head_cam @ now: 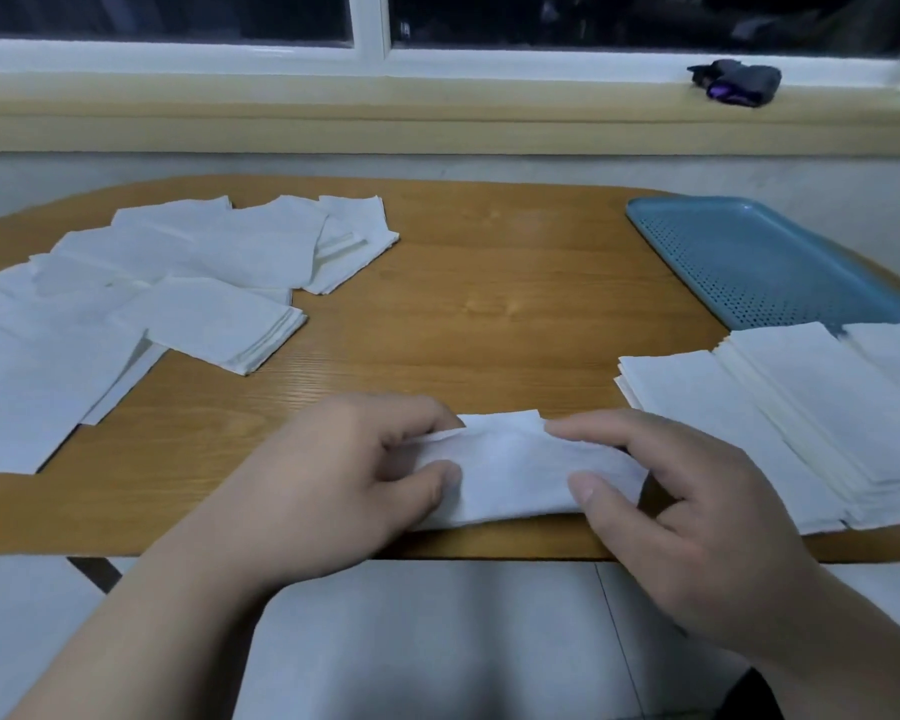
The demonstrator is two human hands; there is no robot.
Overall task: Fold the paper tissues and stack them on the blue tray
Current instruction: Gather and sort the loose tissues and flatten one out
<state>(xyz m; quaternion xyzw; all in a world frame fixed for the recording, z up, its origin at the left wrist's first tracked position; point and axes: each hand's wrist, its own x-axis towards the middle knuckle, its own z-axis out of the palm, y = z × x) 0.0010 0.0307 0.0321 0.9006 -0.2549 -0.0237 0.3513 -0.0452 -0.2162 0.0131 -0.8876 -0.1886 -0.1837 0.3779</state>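
A white paper tissue [515, 472] lies partly folded at the near edge of the wooden table [489, 304]. My left hand [344, 475] pinches its left end between thumb and fingers. My right hand [687, 511] pinches its right end the same way. The blue perforated tray [749, 257] sits at the far right of the table. A stack of white tissues [780, 423] covers the tray's near end and spills onto the table. Several loose tissues [141, 298] lie spread over the left side of the table.
A dark bundle with a purple patch [736, 83] rests on the window sill behind the table. A pale wall strip runs between sill and table. Bare wood shows in the table's middle, and grey floor tiles [437, 641] lie below the near edge.
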